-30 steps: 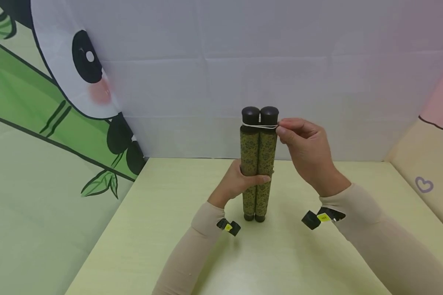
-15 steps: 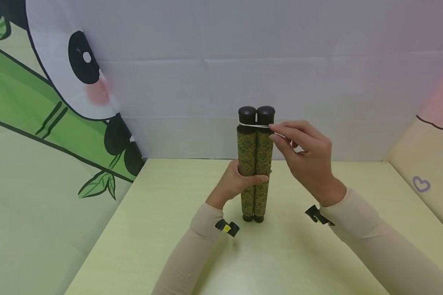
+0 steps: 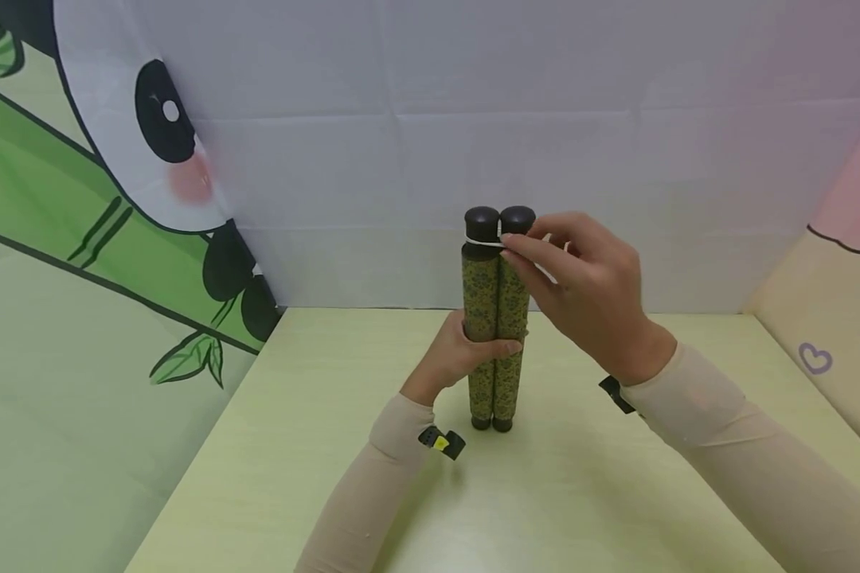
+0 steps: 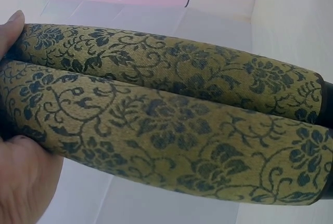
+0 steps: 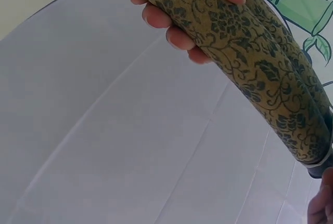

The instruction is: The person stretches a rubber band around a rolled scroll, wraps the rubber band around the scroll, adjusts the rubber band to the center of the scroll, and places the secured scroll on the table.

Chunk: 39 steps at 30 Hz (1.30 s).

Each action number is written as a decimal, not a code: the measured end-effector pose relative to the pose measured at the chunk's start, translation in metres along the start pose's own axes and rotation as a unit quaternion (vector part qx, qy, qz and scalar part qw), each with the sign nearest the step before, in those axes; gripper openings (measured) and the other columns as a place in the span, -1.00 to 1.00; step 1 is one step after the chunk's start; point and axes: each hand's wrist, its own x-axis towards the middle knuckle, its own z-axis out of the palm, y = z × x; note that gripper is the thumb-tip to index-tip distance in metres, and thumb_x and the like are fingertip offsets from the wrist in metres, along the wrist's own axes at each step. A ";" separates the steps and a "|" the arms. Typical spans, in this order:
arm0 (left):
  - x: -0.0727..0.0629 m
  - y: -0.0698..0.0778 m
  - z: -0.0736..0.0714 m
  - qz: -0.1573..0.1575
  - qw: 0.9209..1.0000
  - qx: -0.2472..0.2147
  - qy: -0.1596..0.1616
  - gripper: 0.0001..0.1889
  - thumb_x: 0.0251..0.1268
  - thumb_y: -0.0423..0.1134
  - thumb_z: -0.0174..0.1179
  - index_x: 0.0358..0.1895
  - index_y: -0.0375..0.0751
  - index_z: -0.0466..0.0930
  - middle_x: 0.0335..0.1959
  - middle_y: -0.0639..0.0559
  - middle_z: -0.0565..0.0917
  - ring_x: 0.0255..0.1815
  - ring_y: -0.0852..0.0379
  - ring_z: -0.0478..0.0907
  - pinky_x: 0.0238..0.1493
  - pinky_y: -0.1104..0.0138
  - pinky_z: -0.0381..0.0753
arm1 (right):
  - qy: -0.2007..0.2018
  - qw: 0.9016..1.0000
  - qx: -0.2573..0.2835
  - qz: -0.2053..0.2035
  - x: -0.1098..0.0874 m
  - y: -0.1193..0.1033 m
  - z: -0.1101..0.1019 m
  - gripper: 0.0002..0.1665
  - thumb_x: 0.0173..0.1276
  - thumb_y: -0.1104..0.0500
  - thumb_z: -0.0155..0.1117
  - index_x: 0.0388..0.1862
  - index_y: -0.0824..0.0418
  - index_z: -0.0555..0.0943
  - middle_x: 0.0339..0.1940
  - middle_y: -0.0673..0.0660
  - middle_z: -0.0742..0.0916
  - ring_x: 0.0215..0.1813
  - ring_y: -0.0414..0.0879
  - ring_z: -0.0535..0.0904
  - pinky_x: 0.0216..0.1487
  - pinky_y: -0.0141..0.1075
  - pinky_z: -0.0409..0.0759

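Note:
A scroll (image 3: 480,294) with two side-by-side rolls, gold-green with dark flowers and black knobs, stands nearly upright in the head view. My left hand (image 3: 447,358) grips both rolls about midway, its thumb across the front. A thin white string (image 3: 482,242) runs round the necks below the knobs. Thumb and forefinger of my right hand (image 3: 591,290) pinch the string in front of the gap between the rolls, covering part of the right one. In the left wrist view the scroll (image 4: 156,125) fills the middle. The right wrist view shows the right hand's fingers (image 5: 322,203) beside the lower knob.
A pale yellow table (image 3: 315,446) lies under both arms. Behind it hangs a creased whitish backdrop (image 3: 373,175), with a cartoon panda and green bamboo (image 3: 50,167) to the left. Black wrist cameras are strapped over the beige sleeves (image 3: 380,477).
My right hand has moved left across the front of the rolls, drawing the string from the right side to the middle. My left hand keeps its grip, and the scroll barely shifts.

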 end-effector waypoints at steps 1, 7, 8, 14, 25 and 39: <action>0.001 -0.001 0.000 -0.002 1.000 0.000 0.001 -0.53 0.28 -0.28 0.41 0.24 -0.20 0.55 0.05 -0.13 0.73 0.06 -0.07 0.69 0.14 0.09 0.64 | -0.010 1.000 -0.003 0.001 0.001 0.000 0.000 -0.82 0.23 0.36 0.52 -0.18 0.23 0.82 -0.30 0.21 0.68 -0.43 0.05 0.51 -0.50 -0.17 0.43; 0.004 -0.003 0.001 -0.002 1.000 -0.002 0.005 -0.55 0.28 -0.28 0.42 0.22 -0.20 0.56 0.05 -0.12 0.73 0.06 -0.07 0.69 0.15 0.09 0.63 | -0.054 0.998 -0.031 -0.009 0.006 0.003 0.000 -0.87 0.30 0.32 0.48 -0.18 0.29 0.81 -0.34 0.21 0.66 -0.42 0.03 0.58 -0.52 -0.17 0.54; 0.005 -0.003 0.001 -0.001 1.000 -0.001 0.006 -0.55 0.28 -0.28 0.42 0.22 -0.20 0.56 0.05 -0.13 0.73 0.06 -0.07 0.69 0.15 0.08 0.63 | -0.056 0.998 -0.034 -0.009 0.006 0.003 0.000 -0.88 0.31 0.32 0.47 -0.18 0.30 0.81 -0.34 0.21 0.66 -0.42 0.03 0.59 -0.51 -0.16 0.55; 0.008 -0.001 0.000 0.005 1.000 0.007 0.015 -0.56 0.29 -0.30 0.41 0.22 -0.18 0.56 0.04 -0.12 0.73 0.06 -0.07 0.69 0.14 0.08 0.64 | -0.076 0.996 -0.040 -0.007 0.009 0.008 0.002 -0.90 0.39 0.27 0.42 -0.22 0.31 0.79 -0.34 0.19 0.65 -0.40 0.04 0.59 -0.45 -0.13 0.61; 0.015 -0.005 0.001 0.007 0.999 0.024 0.037 -0.57 0.26 -0.27 0.43 0.18 -0.23 0.59 0.00 -0.12 0.73 -0.01 -0.06 0.70 0.09 0.10 0.66 | -0.128 0.990 -0.061 -0.011 0.004 0.020 -0.005 -0.82 0.52 0.21 0.27 -0.21 0.33 0.69 -0.26 0.20 0.62 -0.37 0.06 0.57 -0.51 -0.14 0.58; 0.021 -0.008 0.006 0.009 0.999 0.021 0.044 -0.58 0.25 -0.25 0.44 0.15 -0.27 0.61 -0.03 -0.13 0.74 -0.02 -0.07 0.71 0.08 0.08 0.67 | -0.134 0.987 -0.072 -0.044 -0.007 0.049 -0.023 -0.57 0.66 0.04 0.03 -0.23 0.33 0.66 -0.31 0.23 0.60 -0.46 0.06 0.51 -0.63 -0.14 0.48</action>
